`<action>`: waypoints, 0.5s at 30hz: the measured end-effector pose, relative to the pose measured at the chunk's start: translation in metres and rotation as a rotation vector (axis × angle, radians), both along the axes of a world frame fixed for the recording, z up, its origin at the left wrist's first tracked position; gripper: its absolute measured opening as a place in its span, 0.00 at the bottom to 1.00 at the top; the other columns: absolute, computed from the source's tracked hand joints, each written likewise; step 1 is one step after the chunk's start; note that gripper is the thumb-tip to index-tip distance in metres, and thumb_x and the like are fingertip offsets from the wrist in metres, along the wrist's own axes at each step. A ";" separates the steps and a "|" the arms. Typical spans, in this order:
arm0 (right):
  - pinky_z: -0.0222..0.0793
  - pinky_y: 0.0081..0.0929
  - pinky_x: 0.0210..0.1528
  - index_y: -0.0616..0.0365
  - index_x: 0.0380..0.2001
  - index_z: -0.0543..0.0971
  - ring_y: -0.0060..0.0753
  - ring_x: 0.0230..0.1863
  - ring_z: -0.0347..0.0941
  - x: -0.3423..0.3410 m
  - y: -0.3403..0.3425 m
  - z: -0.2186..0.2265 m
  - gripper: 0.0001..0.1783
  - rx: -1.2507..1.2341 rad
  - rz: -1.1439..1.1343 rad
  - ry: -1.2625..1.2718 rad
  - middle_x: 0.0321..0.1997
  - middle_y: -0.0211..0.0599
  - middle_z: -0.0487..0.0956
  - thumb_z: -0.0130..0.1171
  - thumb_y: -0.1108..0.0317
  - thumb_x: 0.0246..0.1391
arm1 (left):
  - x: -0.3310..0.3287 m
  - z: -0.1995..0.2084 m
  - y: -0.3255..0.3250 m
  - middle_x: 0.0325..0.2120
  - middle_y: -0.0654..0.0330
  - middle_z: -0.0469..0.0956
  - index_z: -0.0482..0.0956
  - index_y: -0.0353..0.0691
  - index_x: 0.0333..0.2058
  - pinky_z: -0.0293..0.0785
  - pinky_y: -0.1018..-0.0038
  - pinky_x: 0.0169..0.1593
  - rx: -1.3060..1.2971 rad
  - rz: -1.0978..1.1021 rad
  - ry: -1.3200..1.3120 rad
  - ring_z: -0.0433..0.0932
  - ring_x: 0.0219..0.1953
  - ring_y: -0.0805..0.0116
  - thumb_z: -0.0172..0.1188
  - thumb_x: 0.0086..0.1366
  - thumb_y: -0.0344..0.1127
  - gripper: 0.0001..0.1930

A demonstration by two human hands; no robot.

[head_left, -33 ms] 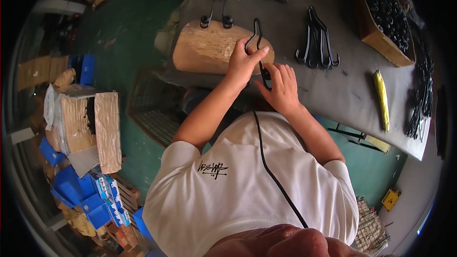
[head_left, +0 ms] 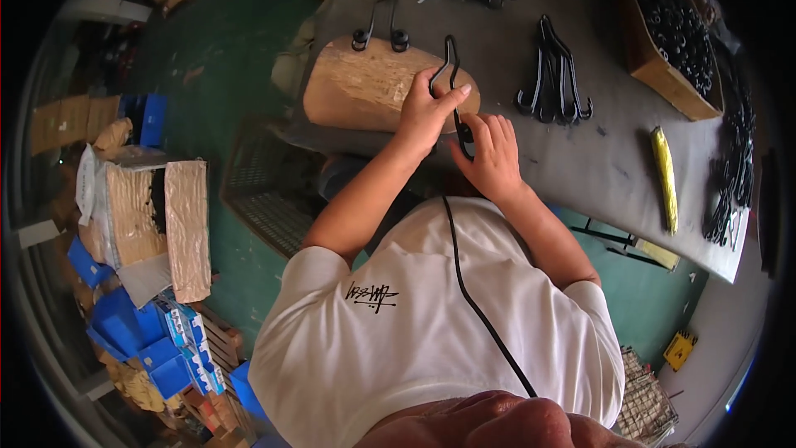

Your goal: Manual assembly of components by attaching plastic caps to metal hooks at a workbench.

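Note:
My left hand [head_left: 424, 114] pinches the upper part of a black bent wire hook [head_left: 448, 62] that lies over a rounded wooden block [head_left: 356, 87] on the grey table [head_left: 597, 162]. Just to its right, my right hand [head_left: 491, 153] grips the hook's lower end, where a small black piece sits between the fingers. The two hands touch each other. A second black hook with two round ends [head_left: 381, 29] rests at the block's far edge.
A pile of black hooks [head_left: 554, 75] lies right of the block. A cardboard box of black round parts [head_left: 673, 29] stands at the far right, with a yellow tool [head_left: 663, 178] and another bundle of hooks [head_left: 730, 174] nearer. Boxes and crates [head_left: 149, 224] stand on the green floor, left.

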State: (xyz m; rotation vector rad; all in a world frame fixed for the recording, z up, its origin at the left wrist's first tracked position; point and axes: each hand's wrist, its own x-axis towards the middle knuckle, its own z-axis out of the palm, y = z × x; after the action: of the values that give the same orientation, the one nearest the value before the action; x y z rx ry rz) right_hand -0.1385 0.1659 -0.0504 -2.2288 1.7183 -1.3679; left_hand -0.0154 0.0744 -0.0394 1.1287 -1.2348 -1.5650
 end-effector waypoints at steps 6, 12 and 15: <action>0.68 0.41 0.44 0.60 0.49 0.71 0.49 0.39 0.71 0.000 -0.015 -0.018 0.30 -0.013 -0.006 0.003 0.37 0.41 0.74 0.72 0.68 0.42 | -0.001 -0.013 -0.019 0.32 0.69 0.67 0.68 0.31 0.55 0.67 0.81 0.39 -0.039 0.010 -0.084 0.66 0.34 0.80 0.73 0.56 0.37 0.32; 0.68 0.40 0.52 0.59 0.61 0.66 0.49 0.48 0.73 -0.015 -0.013 0.006 0.40 0.073 -0.020 -0.031 0.50 0.45 0.76 0.71 0.64 0.46 | 0.012 -0.012 -0.105 0.30 0.60 0.75 0.68 0.29 0.56 0.74 0.70 0.39 -0.377 0.060 -0.523 0.75 0.32 0.68 0.73 0.52 0.43 0.37; 0.68 0.41 0.54 0.57 0.61 0.68 0.49 0.50 0.73 -0.055 -0.007 0.011 0.37 0.027 -0.117 -0.028 0.51 0.44 0.77 0.70 0.65 0.47 | 0.035 -0.015 -0.164 0.36 0.51 0.80 0.71 0.33 0.55 0.75 0.61 0.45 -0.495 0.122 -0.870 0.80 0.40 0.54 0.73 0.51 0.45 0.35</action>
State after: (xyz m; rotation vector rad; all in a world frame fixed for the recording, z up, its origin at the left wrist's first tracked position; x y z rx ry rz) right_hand -0.1938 0.1592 -0.0393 -2.1160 1.8730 -1.3822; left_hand 0.0193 -0.0892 -0.0544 1.5485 -1.9195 -0.5771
